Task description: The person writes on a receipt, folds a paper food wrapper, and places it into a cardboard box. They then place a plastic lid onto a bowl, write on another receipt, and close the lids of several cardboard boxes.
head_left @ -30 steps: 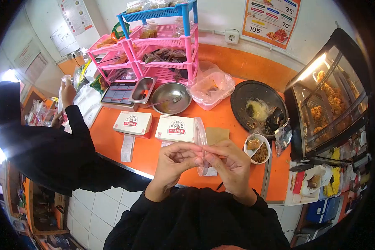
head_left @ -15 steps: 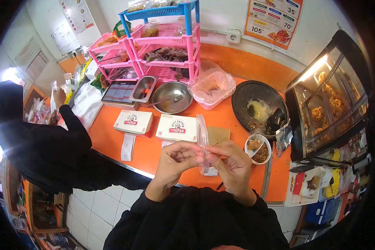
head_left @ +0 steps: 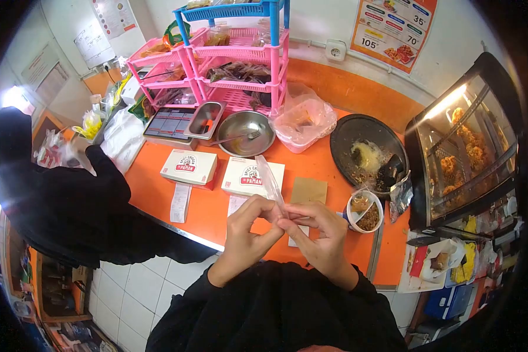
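Both hands meet in front of my chest, over the front edge of the orange counter. My left hand [head_left: 250, 230] pinches a thin clear plastic piece [head_left: 269, 180], which stands up tilted to the left. Against its lower right side, my right hand [head_left: 318, 236] has thumb and fingers pressed together on the same piece. Behind it is a white printed box [head_left: 240, 176], with a similar box [head_left: 188, 168] to its left. A brown paper piece [head_left: 310, 190] lies beyond my right hand, and a white tub of brown crumbs [head_left: 368, 220] stands to the right.
A metal bowl [head_left: 244, 134] with a fork, a pink container [head_left: 299, 130] and a dark stone mortar [head_left: 358, 154] stand farther back. Pink racks [head_left: 234, 75] rise behind. At the right is a lit food case [head_left: 452, 141]. A co-worker in black [head_left: 58, 205] is at the left.
The clear plastic piece has tilted to the left, and my fingers have come closer together at its lower end. The co-worker's raised hand has moved down. The view has shifted slightly.
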### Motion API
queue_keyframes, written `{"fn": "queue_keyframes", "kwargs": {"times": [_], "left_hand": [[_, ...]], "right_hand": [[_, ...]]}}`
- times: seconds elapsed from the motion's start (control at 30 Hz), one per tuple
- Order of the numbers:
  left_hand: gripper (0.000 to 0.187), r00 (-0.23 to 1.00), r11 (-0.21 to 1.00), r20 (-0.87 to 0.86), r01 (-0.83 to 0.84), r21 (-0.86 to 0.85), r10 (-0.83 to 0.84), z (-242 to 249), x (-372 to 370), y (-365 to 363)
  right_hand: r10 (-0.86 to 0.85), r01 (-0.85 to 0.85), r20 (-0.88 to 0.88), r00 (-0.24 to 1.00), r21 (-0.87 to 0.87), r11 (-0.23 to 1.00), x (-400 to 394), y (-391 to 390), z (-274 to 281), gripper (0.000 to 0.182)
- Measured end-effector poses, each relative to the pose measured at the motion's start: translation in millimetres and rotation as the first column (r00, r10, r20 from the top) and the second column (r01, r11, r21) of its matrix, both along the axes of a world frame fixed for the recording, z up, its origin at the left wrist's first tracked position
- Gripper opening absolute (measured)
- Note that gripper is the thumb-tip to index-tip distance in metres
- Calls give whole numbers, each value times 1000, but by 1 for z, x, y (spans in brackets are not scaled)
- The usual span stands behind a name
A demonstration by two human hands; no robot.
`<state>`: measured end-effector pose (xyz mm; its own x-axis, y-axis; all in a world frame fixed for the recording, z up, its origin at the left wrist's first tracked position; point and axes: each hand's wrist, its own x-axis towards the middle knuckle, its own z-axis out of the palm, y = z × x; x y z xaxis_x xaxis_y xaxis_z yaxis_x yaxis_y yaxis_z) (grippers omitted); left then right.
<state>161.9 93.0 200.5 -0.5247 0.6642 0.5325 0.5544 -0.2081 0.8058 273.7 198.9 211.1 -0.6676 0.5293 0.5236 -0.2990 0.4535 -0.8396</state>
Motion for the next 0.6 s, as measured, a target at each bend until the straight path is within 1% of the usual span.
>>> {"fn": "queue_keyframes", "kwargs": {"times": [0.03, 0.13, 0.23, 0.33, 0.43, 0.53, 0.6], "left_hand": [[17, 999, 1000, -32, -15, 1, 15, -1, 0, 1], [19, 993, 998, -102, -55, 5, 55, -6, -1, 3], [19, 990, 998, -120, -70, 1, 70, -6, -4, 3], [18, 991, 999, -128, -50, -16, 48, -6, -8, 1], [18, 993, 999, -118, -28, -39, 23, -9, -13, -1], [18, 994, 998, -109, -20, -53, 14, -11, -17, -2], [18, 995, 998, -102, -21, -58, 15, -14, -20, -3]], "right_hand": [[-6, 6, 9, 1000, -11, 1000, -2, 0, 1, 20], [-29, 28, 17, 999, 98, 995, -7, 2, 3, 19], [87, -81, 54, 995, -112, 990, -9, 6, -1, 15], [233, -186, 104, 967, -339, 922, -12, 16, -4, 12], [329, -271, 95, 940, -378, 885, -18, 27, -14, 12], [372, -291, 88, 924, -468, 835, -23, 28, -12, 11], [381, -293, 84, 921, -497, 817, -26, 28, -13, 11]]}}
